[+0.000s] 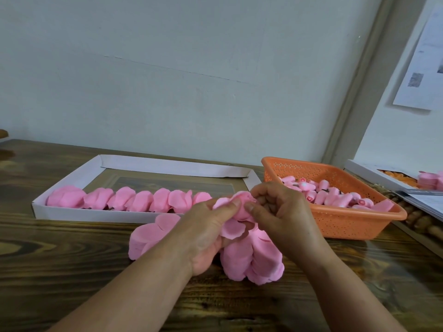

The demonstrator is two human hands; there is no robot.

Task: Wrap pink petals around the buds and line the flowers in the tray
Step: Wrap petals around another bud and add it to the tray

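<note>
Wooden table (60,271): orange basket (335,226) of buds (326,195) beside both hands (242,219)

Place: we take this for a small craft workroom where flowers are made by hand.
Table (72,271): we see dark, grained wood set against a plain pale wall (167,80).
Stock: we count a white tray (72,215) with a row of pink flowers (124,198), an orange basket (347,226) heaped with buds (330,195), and stacked petals (251,259).
Notice: a printed sheet (424,63) hangs on the right.
</note>
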